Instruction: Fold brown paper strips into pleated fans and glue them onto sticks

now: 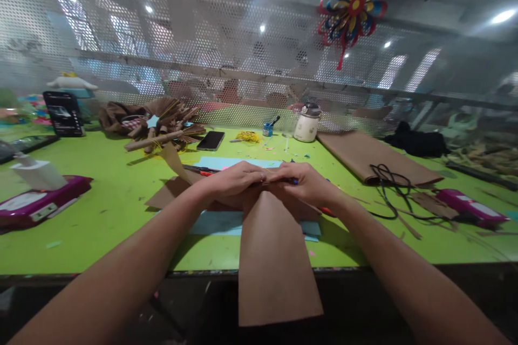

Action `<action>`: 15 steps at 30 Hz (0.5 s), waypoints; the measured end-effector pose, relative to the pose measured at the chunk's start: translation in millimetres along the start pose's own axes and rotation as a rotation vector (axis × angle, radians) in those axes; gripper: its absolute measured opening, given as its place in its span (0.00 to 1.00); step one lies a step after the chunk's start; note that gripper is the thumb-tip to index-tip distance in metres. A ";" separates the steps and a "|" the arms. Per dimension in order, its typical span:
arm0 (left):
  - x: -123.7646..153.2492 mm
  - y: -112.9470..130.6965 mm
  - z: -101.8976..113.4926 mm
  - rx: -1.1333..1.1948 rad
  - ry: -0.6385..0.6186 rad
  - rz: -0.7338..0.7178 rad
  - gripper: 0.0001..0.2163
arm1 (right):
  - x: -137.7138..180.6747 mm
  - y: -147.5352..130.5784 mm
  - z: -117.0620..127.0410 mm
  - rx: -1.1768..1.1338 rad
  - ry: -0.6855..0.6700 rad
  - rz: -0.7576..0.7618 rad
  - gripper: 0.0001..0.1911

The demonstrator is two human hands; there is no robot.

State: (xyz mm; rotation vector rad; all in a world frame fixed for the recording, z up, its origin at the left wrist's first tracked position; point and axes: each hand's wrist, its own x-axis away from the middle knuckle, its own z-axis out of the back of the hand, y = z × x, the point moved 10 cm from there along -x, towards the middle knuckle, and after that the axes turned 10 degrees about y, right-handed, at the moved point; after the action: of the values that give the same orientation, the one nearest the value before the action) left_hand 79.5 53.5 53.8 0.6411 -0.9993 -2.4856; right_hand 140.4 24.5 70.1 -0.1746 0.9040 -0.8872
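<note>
Green tabletop (121, 250), paper (275, 264) gathered between two hands.
The paper's broad end hangs past the near edge toward the person; its narrow neck is pinched in the grip of both the left hand (239, 179) and the right hand (311, 183), presumably so the folds do not spring open. The fingertips are mostly hidden behind the knuckles, and a blue bit (295, 180) by the right hand is too small to identify. Blue sheets (218, 223) lie beneath, partly covered; a red bit (327, 211) peeks out under the right wrist, its form unclear. Farther back, a phone (211, 140) lies flat and a bottle (306, 125) stands, likely kept out of the arms' way. Beyond, a mesh screen (226, 38) obscures the room behind it.
</note>
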 end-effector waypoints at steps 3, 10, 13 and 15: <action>2.5 2.5 -4.3 0.123 -0.080 -0.026 0.15 | 0.3 -5.6 5.2 -0.004 0.032 0.042 0.12; 4.9 -10.2 -9.9 0.189 -0.142 0.106 0.13 | 1.1 -16.2 10.8 0.030 0.090 0.124 0.11; 7.2 -4.3 -13.9 0.235 -0.162 0.114 0.13 | 1.0 -15.4 13.7 -0.019 0.063 0.088 0.11; 8.6 -2.6 -15.4 0.254 -0.172 0.125 0.13 | 1.8 -9.4 13.6 -0.094 -0.002 0.012 0.12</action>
State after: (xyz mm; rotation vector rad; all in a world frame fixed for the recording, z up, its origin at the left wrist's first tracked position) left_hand 80.3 42.6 39.7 0.4271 -1.3908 -2.3552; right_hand 145.4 14.2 82.1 -0.2507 0.9440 -0.8339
